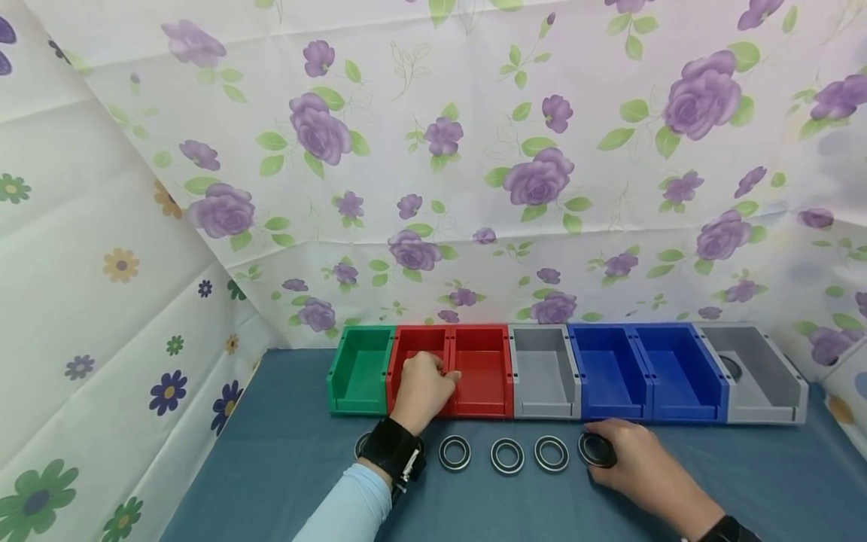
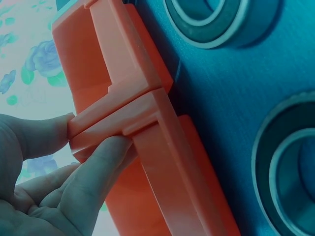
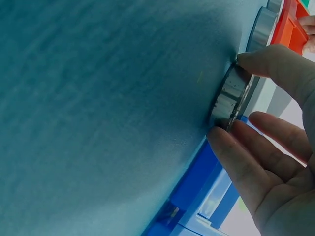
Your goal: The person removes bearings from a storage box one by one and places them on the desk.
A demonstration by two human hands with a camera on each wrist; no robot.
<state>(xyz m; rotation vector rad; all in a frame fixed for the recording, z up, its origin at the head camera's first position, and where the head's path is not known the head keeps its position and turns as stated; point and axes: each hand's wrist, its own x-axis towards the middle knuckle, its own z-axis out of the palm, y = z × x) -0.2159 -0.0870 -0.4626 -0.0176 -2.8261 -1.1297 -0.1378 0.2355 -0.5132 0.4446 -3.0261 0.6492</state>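
Observation:
My left hand is at the two red bins. Its thumb and fingers pinch the upper edge of their shared wall, as the left wrist view shows. Over the blue table, my right hand holds a ball bearing by its rim, thumb on one side and fingertips on the other. To its left stand more bearings in a row: one bearing, a second bearing and a third bearing. Another bearing is partly hidden behind my left wrist.
A green bin, a grey bin, two blue bins and a further grey bin line up with the red ones. A dark ring leans inside the rightmost bin. Flowered cloth hangs behind.

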